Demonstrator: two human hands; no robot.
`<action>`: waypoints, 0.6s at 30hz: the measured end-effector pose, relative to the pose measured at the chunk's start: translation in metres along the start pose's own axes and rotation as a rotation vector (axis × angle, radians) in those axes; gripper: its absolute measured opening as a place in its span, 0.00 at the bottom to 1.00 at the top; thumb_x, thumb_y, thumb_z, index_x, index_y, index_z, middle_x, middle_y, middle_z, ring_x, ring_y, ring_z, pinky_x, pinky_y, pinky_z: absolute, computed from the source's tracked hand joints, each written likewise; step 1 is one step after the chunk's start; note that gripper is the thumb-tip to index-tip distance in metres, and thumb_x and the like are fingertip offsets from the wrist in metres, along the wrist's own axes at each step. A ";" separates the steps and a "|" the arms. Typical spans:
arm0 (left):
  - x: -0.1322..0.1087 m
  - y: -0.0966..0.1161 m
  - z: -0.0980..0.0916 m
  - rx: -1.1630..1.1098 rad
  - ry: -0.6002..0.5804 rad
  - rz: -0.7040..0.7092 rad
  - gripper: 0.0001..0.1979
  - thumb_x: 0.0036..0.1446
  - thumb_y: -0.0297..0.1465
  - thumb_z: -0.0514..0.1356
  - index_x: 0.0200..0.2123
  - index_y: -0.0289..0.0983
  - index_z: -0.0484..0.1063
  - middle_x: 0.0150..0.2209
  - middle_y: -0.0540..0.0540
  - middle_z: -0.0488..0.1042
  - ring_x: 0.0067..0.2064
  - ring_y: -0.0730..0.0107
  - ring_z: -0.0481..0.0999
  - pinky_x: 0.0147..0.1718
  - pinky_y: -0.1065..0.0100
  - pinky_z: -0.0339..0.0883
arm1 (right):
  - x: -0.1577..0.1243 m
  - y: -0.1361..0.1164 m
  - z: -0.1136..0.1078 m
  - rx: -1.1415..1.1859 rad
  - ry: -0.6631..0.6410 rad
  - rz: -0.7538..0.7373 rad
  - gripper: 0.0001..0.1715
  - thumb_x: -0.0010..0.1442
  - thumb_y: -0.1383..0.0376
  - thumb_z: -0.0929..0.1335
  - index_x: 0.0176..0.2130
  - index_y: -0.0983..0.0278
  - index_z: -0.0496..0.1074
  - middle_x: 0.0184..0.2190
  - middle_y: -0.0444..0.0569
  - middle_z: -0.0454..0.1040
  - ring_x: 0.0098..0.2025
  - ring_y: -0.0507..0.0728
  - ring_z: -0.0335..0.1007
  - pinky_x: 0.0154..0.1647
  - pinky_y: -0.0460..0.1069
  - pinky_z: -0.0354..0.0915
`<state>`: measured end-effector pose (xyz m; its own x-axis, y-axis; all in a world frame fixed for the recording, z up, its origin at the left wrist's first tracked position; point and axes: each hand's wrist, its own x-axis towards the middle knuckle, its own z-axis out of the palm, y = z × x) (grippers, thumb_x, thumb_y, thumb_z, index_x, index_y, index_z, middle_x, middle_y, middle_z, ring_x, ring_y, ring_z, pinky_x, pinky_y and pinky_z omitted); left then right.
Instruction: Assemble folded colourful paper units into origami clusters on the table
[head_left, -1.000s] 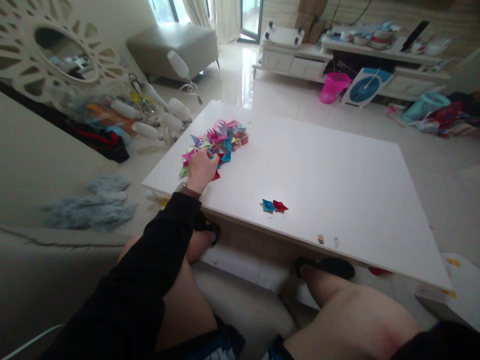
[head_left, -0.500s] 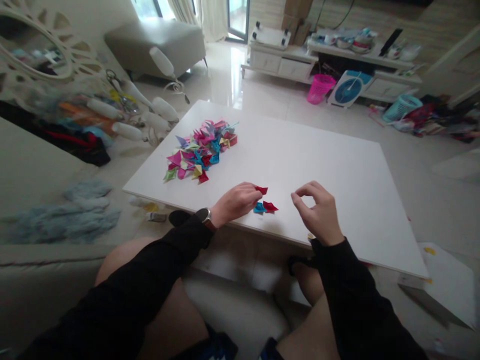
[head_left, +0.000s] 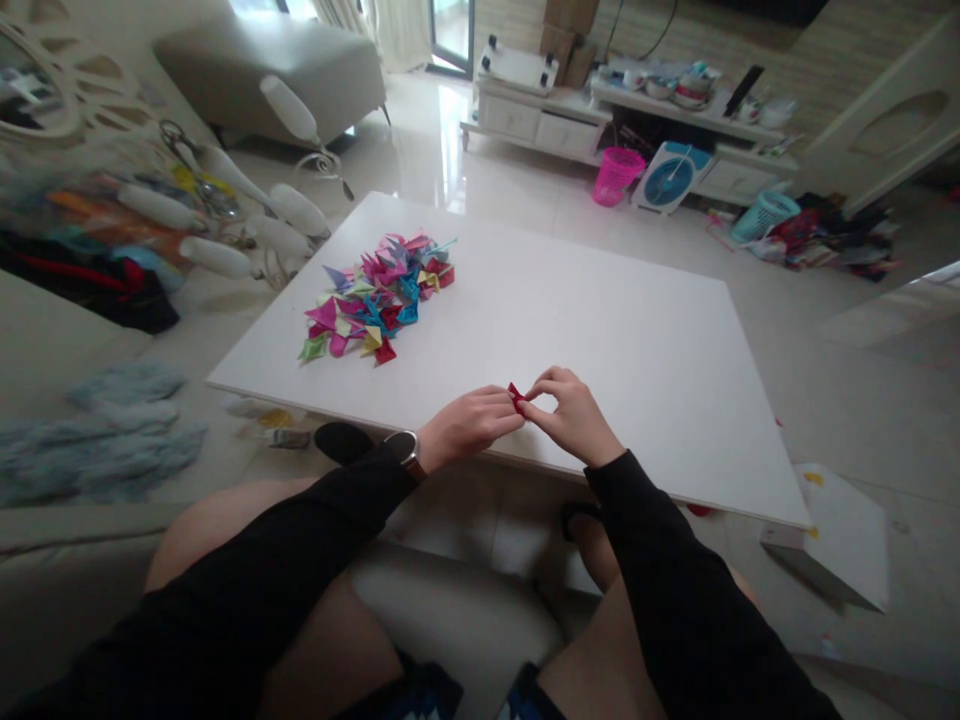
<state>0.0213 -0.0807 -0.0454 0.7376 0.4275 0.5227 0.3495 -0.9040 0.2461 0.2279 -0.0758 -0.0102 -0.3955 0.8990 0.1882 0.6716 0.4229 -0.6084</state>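
Note:
Near the front edge of the white table (head_left: 600,300), my left hand (head_left: 469,425) and my right hand (head_left: 571,412) meet at a small red folded paper (head_left: 516,397). Fingertips of both hands pinch it, the left hand from the left and the right hand from the right. A pile of folded paper pieces (head_left: 382,290) in pink, blue, red, yellow and green lies on the table's left part. The blue piece and second red piece from the earlier frame cannot be made out; the hands cover that spot.
A lamp with white shades (head_left: 296,210) stands at the table's left. Beyond the table are a pink basket (head_left: 616,177), a blue fan (head_left: 669,178) and a low white cabinet (head_left: 510,115). A white box (head_left: 840,535) is on the floor at the right.
My right hand has moved left to my left hand and taken hold of the red paper with it. The whole view has shifted slightly.

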 end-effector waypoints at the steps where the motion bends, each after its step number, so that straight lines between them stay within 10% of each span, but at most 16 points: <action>1: 0.000 0.000 -0.001 0.009 -0.006 0.000 0.12 0.69 0.24 0.52 0.39 0.38 0.75 0.38 0.43 0.81 0.46 0.66 0.79 0.54 0.61 0.71 | 0.000 0.000 0.000 0.000 -0.013 0.003 0.05 0.60 0.65 0.73 0.31 0.60 0.77 0.35 0.48 0.74 0.43 0.60 0.70 0.48 0.55 0.65; 18: -0.001 -0.003 -0.005 -0.023 0.067 -0.067 0.12 0.63 0.20 0.54 0.38 0.39 0.75 0.41 0.44 0.81 0.56 0.61 0.74 0.54 0.58 0.71 | 0.009 0.024 0.001 -0.054 0.069 0.117 0.06 0.60 0.65 0.71 0.30 0.61 0.78 0.34 0.49 0.73 0.42 0.59 0.70 0.46 0.55 0.66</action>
<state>0.0163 -0.0782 -0.0425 0.6722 0.4866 0.5579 0.3831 -0.8735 0.3003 0.2398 -0.0573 -0.0239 -0.2699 0.9474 0.1723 0.7440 0.3188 -0.5872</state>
